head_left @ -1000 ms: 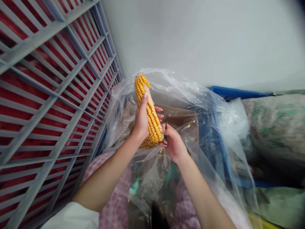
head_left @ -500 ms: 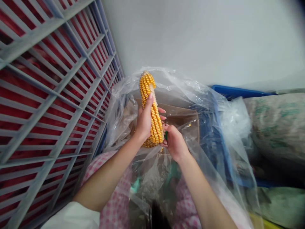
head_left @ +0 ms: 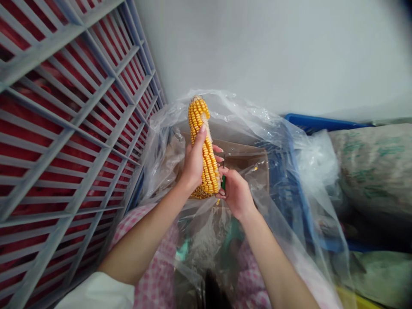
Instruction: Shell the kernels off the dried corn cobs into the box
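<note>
My left hand (head_left: 194, 165) is wrapped round an ear of yellow corn (head_left: 210, 167), its thumb lying along the front of the cob. The ear leans upright, and a pale strip without kernels runs down its upper right side. At the ear's lower right, my right hand (head_left: 236, 191) is closed on a slim green-handled tool (head_left: 223, 182) with a thin dark shaft pointing up. Its fingertips are close to the cob; whether they touch it I cannot tell. Loose kernels (head_left: 200, 193) lie below the ear, partly hidden by it.
Clear plastic sheeting (head_left: 238, 105) spreads over a blue crate (head_left: 280, 171) and brown cardboard (head_left: 257, 154) beneath my hands. A grey slatted crate (head_left: 109, 150) with red contents rises on the left. To the right lies a full pale sack (head_left: 376, 167). A white wall (head_left: 273, 51) stands behind.
Both hands keep their hold, and the ear stays in nearly the same place. My right hand has shifted very slightly to the left.
</note>
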Tool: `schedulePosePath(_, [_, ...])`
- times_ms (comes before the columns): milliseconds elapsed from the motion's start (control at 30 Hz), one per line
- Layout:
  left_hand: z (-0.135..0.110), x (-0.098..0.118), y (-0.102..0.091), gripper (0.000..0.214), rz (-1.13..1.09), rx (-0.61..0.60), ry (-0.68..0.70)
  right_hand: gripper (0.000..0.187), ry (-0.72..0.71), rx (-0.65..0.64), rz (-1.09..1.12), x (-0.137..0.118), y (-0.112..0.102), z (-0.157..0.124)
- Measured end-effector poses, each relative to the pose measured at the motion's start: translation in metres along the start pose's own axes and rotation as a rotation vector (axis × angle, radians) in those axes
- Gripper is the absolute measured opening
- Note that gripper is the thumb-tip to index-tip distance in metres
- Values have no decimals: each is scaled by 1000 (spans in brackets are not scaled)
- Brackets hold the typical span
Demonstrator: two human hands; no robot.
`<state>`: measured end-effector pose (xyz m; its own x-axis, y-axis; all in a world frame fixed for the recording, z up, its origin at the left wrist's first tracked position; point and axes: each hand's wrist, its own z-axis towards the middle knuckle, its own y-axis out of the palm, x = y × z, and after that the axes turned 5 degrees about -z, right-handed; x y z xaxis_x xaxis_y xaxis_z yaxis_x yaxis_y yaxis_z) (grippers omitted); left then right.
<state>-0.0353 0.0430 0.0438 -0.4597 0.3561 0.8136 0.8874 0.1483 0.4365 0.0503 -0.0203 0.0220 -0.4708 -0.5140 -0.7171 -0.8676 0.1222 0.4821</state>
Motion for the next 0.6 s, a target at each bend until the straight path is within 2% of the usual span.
schedulePosePath(300, [-1, -5, -2, 49, 10, -19, 25, 20, 10, 53, -83, 5, 0, 3])
schedulePosePath(500, [-1, -2, -2, 49, -16, -40, 46, 21, -24, -5, -26, 5, 0, 3])
schedulePosePath(600, [-1, -2, -2, 50, -9, -21, 37, 22, -9, 11, -38, 4, 1, 3])
